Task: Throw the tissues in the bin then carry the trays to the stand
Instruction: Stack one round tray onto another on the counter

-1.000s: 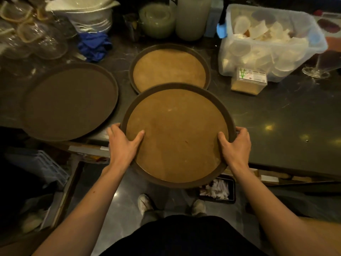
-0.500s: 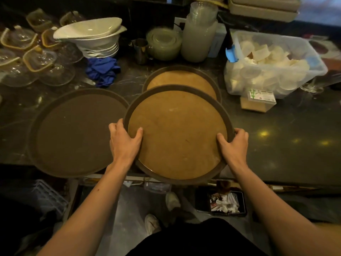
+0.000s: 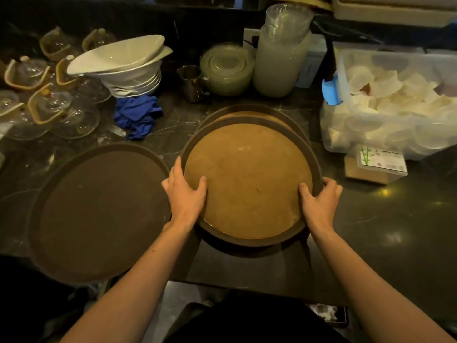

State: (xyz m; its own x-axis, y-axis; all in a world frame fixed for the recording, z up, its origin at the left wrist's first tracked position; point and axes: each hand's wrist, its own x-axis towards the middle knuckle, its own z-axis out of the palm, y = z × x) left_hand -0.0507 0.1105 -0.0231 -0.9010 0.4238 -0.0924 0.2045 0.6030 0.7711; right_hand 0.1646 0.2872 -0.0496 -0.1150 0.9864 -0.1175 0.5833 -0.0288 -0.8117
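Both hands grasp one round tan tray (image 3: 247, 179) by its dark rim. Left hand (image 3: 185, 191) clamps the left edge, thumb on the tan inner surface, fingers wrapped outside the rim. Right hand (image 3: 320, 201) clamps the right edge the same way, thumb on top, fingers curled around the outside. The held tray sits over a second tan tray (image 3: 247, 113), covering most of it; only the far arc of the lower one shows. Cannot tell if the two touch.

Both trays are mid-counter, on the dark marble counter (image 3: 383, 231). A third tray, dark brown (image 3: 99, 211), lies just left of the left hand, its near edge hanging over the counter edge.

Far left: glass lids with tan handles (image 3: 49, 112). Beside them a stack of white bowls (image 3: 126, 68), with a crumpled blue cloth (image 3: 137, 115) in front of it. Far centre: small metal jug (image 3: 191, 81), stack of clear plates (image 3: 226, 68), tall stack of clear containers (image 3: 282, 53). Right: clear plastic bin (image 3: 390, 105) filled with white cups, blue clip on its left wall. A small box with a bamboo label (image 3: 376, 164) sits just near of the bin.

Near right, below counter level, a dark container holding white tissues (image 3: 326, 311) is partly hidden by the right forearm.
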